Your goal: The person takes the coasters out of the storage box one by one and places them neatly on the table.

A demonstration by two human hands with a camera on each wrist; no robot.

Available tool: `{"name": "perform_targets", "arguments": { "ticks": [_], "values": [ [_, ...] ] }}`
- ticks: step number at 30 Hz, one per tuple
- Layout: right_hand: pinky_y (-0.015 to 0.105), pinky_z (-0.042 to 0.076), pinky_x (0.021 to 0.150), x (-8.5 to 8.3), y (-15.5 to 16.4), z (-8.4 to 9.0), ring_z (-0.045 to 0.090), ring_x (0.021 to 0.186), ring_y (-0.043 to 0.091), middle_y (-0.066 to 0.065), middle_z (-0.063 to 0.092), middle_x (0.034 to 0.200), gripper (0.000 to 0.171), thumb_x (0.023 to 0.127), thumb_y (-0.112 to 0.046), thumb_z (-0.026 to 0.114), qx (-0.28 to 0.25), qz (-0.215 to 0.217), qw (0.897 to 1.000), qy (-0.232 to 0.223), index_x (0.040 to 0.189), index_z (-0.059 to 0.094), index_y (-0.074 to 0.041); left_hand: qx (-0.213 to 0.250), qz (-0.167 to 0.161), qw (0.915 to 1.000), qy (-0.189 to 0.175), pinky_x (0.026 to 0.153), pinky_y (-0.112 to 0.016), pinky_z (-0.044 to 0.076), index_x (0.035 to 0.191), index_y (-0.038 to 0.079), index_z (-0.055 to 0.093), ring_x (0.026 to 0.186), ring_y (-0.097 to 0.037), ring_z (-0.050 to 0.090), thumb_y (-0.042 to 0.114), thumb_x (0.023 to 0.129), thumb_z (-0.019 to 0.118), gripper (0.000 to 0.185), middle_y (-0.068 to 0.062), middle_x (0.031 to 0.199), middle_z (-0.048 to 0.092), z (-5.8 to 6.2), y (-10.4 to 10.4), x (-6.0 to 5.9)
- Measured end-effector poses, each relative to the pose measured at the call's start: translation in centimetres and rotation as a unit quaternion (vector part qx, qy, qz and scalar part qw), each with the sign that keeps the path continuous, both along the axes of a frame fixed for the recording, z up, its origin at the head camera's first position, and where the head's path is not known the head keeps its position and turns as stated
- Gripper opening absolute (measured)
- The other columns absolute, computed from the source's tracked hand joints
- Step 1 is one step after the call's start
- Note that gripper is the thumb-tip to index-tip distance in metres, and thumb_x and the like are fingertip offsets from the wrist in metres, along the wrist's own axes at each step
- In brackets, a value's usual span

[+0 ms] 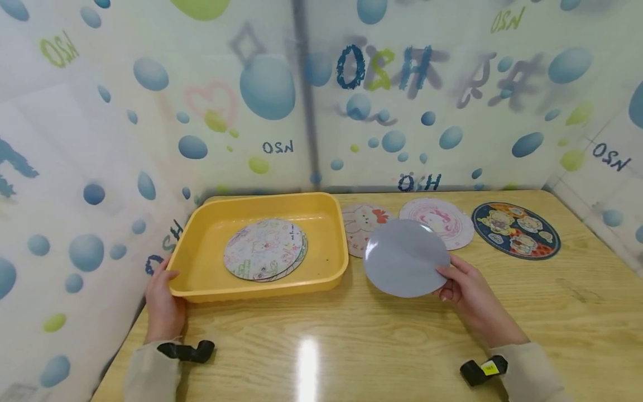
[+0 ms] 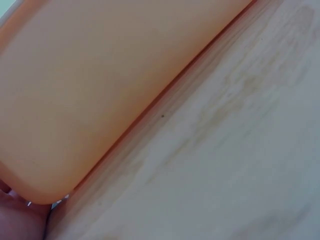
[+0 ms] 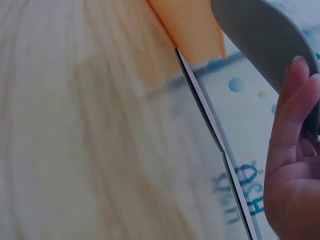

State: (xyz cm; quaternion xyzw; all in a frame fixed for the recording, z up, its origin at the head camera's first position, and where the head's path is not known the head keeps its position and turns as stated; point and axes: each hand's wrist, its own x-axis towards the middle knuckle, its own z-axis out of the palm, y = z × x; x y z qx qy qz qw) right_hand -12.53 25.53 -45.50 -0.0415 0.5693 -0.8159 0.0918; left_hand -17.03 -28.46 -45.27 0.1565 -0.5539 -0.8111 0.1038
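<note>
- Right hand [image 1: 464, 287] pinches the grey disc [image 1: 406, 257] by its edge, raised off the counter [image 1: 382, 340], beside the tray [image 1: 331, 273].
- Left hand [image 1: 162, 293] grips the tray's left corner.
- Patterned discs [image 1: 264, 249] lie stacked inside the tray.

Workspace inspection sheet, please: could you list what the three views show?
Surface: wooden table, glare patch near front edge.
Job's things: grey disc held above table; yellow tray holding stacked printed discs.
Clutter: three printed discs behind: rabbit disc, pink disc, dark disc.
Grips: right hand pinches grey disc's edge; left hand holds tray's near left corner.
Cables: nothing seen; black wrist straps only.
Surroundings: bubble-patterned sheeting on three sides.
</note>
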Motion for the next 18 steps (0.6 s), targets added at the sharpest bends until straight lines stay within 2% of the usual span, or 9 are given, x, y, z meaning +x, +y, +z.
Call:
{"name": "perform_targets", "arguments": {
  "ticks": [4, 13, 18],
  "values": [
    [0.019, 0.049, 0.055, 0.3, 1.6, -0.2, 0.057, 0.064, 0.011, 0.004, 0.064, 0.088, 0.026, 0.095, -0.011, 0.039, -0.001, 0.013, 1.0, 0.009, 0.118, 0.051, -0.011, -0.002, -0.004, 1.0, 0.001, 0.102, -0.028, 0.025, 0.136, 0.024, 0.036, 0.126, -0.017, 0.026, 0.014, 0.092, 0.033, 0.046, 0.007, 0.143, 0.024, 0.0, -0.1, 0.1],
    [0.021, 0.049, 0.057, 0.7, 4.7, -0.8, 0.055, 0.066, 0.012, 0.002, 0.059, 0.087, 0.024, 0.094, -0.016, 0.044, 0.053, -0.022, 0.998, -0.024, 0.117, 0.052, -0.013, 0.003, -0.009, 0.9999, 0.005, 0.102, -0.028, 0.024, 0.138, 0.023, 0.034, 0.126, -0.015, 0.026, 0.014, 0.093, 0.033, 0.046, 0.008, 0.143, 0.023, -0.1, -0.7, 0.6],
    [0.023, 0.05, 0.056, 0.9, 6.6, -1.1, 0.055, 0.066, 0.011, 0.002, 0.06, 0.089, 0.022, 0.094, -0.015, 0.044, 0.067, -0.025, 0.997, -0.032, 0.113, 0.055, -0.018, -0.008, -0.004, 1.0, -0.002, 0.102, -0.028, 0.024, 0.138, 0.024, 0.034, 0.127, -0.016, 0.025, 0.014, 0.093, 0.031, 0.046, 0.009, 0.144, 0.022, -0.2, -1.0, 1.0]
  ]
}}
